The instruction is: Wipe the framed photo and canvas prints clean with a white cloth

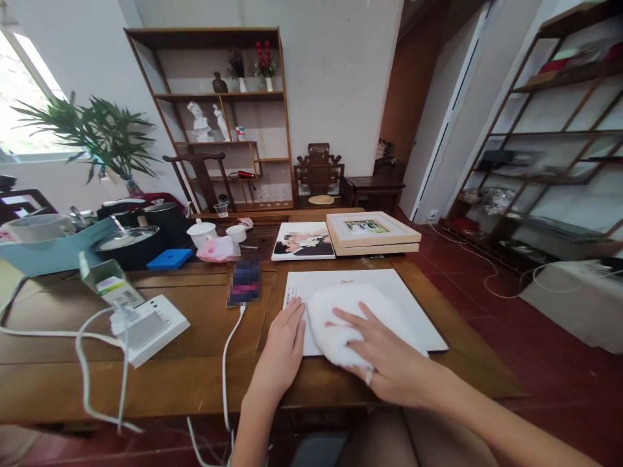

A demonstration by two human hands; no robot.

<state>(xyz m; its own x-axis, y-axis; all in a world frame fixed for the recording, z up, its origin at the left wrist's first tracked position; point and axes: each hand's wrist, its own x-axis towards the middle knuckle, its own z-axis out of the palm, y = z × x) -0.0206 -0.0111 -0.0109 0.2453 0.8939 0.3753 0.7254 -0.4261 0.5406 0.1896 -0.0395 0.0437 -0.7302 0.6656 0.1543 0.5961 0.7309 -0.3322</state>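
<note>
A white flat board (384, 292) lies on the wooden table (204, 318) in front of me. On its near part rests a fluffy white cloth (341, 311). My right hand (384, 353) lies on that cloth with its fingers stretched out and spread; a ring shows on one finger. My left hand (283, 347) lies flat beside the cloth, fingers together and extended, its fingertips touching the board's left edge.
A phone (244, 281) with a white cable lies left of the board. Behind it lie a print (304, 241) and stacked wooden picture frames (372, 232). Tea ware, a blue pad, a pink bag, boxes and a white power strip (153, 326) fill the left side.
</note>
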